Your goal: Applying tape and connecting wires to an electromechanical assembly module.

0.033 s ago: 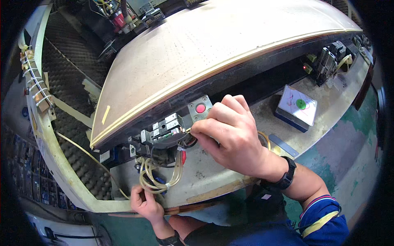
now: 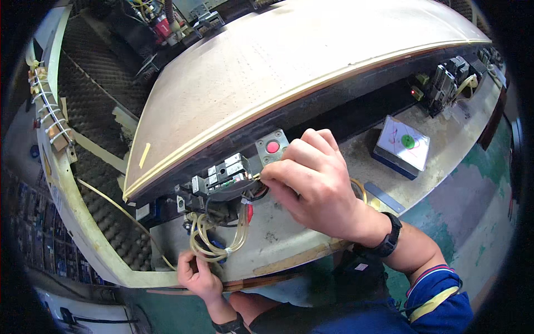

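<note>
My right hand (image 2: pixel 314 183) reaches over the bench front, thumb and forefinger pinched together at the right end of a small grey-and-black valve block (image 2: pixel 225 175). A thin wire (image 2: pixel 256 176) runs from the block into the pinch; the fingertips partly hide it. Below the block hangs a coil of clear yellowish tubing (image 2: pixel 214 245), with a red part (image 2: pixel 250 213) beside it. My left hand (image 2: pixel 199 277) is at the bench's front edge, just under the coil, its fingers curled. Whatever those fingers hold, if anything, cannot be made out.
A square plate with a red button (image 2: pixel 272 147) sits behind my right hand. To the right are a flat metal strip (image 2: pixel 385 198), a white-topped box with a green disc (image 2: pixel 408 141) and another mechanism (image 2: pixel 445 86). Behind rises a large pale curved panel (image 2: pixel 267 78).
</note>
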Motion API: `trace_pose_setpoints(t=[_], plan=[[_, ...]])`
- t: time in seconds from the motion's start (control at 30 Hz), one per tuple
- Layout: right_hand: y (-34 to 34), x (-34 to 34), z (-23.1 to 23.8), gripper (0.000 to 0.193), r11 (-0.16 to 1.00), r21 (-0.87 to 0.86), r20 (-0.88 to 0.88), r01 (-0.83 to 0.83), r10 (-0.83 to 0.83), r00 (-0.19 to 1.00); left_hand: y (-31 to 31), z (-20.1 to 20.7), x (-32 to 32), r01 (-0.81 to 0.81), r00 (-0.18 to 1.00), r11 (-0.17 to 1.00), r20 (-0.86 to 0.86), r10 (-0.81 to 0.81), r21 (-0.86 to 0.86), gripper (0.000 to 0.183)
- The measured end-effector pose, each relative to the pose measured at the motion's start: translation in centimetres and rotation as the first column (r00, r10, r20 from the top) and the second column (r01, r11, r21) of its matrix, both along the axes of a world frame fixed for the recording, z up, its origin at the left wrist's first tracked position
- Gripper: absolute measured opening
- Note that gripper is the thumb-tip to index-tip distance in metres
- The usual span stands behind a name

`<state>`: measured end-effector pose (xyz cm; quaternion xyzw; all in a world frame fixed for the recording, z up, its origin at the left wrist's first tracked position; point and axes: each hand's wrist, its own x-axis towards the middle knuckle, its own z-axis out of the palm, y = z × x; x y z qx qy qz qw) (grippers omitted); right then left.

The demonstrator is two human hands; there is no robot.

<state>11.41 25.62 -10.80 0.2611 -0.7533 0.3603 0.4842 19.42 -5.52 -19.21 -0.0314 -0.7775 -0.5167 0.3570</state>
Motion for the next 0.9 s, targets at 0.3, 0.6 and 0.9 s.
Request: trace_pose_setpoints(t=[0.3, 0.6, 0.9], plan=[[0.1, 0.6, 0.4, 0.021, 1.0, 0.009, 0.015, 0.023, -0.023, 1.0, -0.4, 0.0, 0.2, 0.013, 0.999, 1.0, 0.03, -0.013, 0.014, 0.005], [0.0, 0.6, 0.6, 0.02, 0.999, 0.005, 0.02, 0.031, -0.031, 0.999, -0.1, 0.2, 0.0, 0.018, 1.0, 1.0, 0.012, -0.018, 0.001, 0.007], [2.3, 0.0, 2.6, 0.015, 0.984, 0.151, 0.048, -0.097, 0.091, 0.995, -0.7, -0.3, -0.2, -0.003, 1.0, 0.998, 0.005, 0.003, -0.07, 0.008]])
